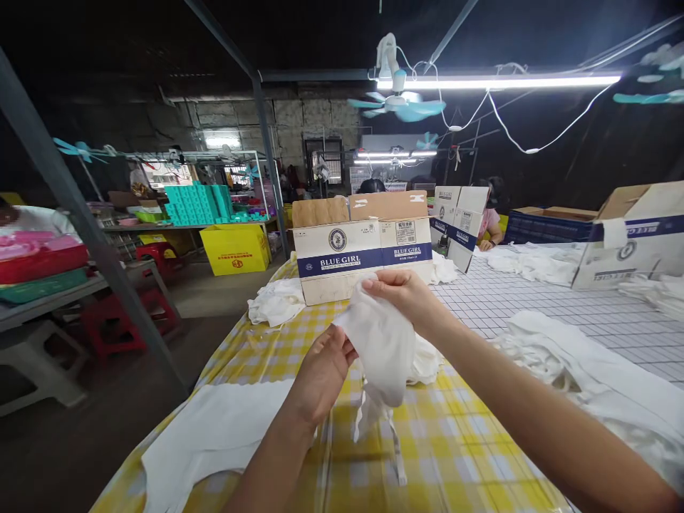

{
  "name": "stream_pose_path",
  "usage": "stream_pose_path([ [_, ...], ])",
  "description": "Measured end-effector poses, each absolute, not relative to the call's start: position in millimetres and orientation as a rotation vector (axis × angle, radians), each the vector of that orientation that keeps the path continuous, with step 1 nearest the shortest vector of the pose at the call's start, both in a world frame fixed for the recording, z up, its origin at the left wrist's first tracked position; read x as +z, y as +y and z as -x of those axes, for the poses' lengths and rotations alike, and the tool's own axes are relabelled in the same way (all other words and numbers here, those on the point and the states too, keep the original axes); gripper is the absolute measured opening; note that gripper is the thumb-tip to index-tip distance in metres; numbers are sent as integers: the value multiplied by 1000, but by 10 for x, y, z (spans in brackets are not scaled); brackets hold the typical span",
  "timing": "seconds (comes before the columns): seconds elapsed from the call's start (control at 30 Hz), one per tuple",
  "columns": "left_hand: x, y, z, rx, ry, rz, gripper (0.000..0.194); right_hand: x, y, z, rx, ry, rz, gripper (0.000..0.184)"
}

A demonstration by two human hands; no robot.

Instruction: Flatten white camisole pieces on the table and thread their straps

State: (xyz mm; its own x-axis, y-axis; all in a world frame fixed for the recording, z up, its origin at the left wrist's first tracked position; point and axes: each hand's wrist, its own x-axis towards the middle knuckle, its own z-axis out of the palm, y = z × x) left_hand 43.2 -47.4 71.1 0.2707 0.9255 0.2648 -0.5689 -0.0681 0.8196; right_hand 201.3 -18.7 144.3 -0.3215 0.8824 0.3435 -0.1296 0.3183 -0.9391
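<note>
Both my hands hold up a white cloth piece (382, 349) above the table, with thin straps dangling from its lower end. My left hand (328, 367) pinches its left edge between thumb and fingers. Higher up, my right hand (400, 296) grips the top edge, thumb toward me. Flat white cloth pieces (224, 420) lie on the table by my left forearm. Behind the held piece, a small heap of white cloth (426, 360) is partly covered. To the right lies a larger pile of white cloth (577, 363).
A yellow checked cloth (454, 442) covers the near table. Open cardboard boxes (342, 281) stand at its far side and at right (630, 249). A metal post (112, 228) rises at left. Fans (398, 103) hang overhead. Another person (490, 224) sits across the table.
</note>
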Motion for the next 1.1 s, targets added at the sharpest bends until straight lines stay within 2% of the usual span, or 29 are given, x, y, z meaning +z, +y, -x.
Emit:
stream_pose_path([
  [0.17,664,-497,-489,1395,468,-770,25,1127,-224,-2131,1313,-1416,843,35],
  [0.3,518,-705,-499,1237,556,-753,22,1006,-254,-2348,1459,-1476,909,35],
  [0.43,340,-893,-470,1142,680,-681,19,917,-504,-2626,1519,-1813,957,33],
  [0.57,333,-882,-346,1041,790,-715,19,797,-802,-2827,1751,-2353,953,24],
  [0.67,486,-847,-232,838,785,-857,20,744,-846,-2835,1474,-2531,900,23],
  [0.73,622,-845,-169,750,777,-927,19,729,-792,-2753,1186,-2369,927,24],
  [0.8,748,-850,-110,686,801,-967,19,726,-720,-2607,1093,-2133,908,26],
  [0.87,854,-849,-40,650,852,-1001,19,725,-660,-2416,1179,-1977,760,31],
  [1.0,1070,-816,163,491,911,-1191,28,704,-580,-2025,1550,-1899,342,42],
  [1.1,1257,-808,341,366,911,-1367,35,687,-538,-1842,1743,-1951,242,28],
])
